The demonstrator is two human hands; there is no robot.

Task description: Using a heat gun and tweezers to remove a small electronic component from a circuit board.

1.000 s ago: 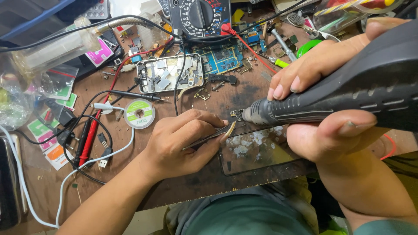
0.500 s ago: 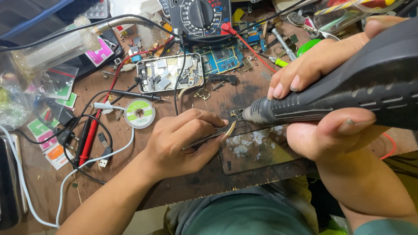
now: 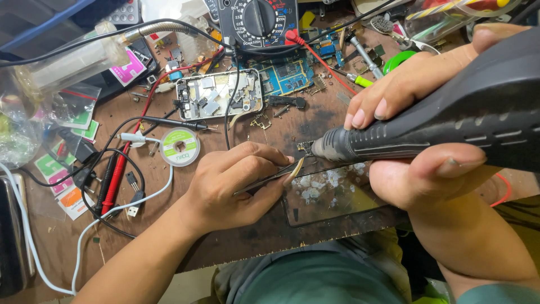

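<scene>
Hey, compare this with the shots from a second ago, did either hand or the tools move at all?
Nothing visibly moved. The left hand still pinches the tweezers with the tip at the small part, and the right hand still holds the black heat tool with its nozzle at that same spot. The opened phone, solder wick spool and multimeter lie as before.

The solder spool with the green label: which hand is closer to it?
Left. The left hand lies just right of the solder spool; the right hand, gripping a black rotary tool, is far across the bench.
</scene>
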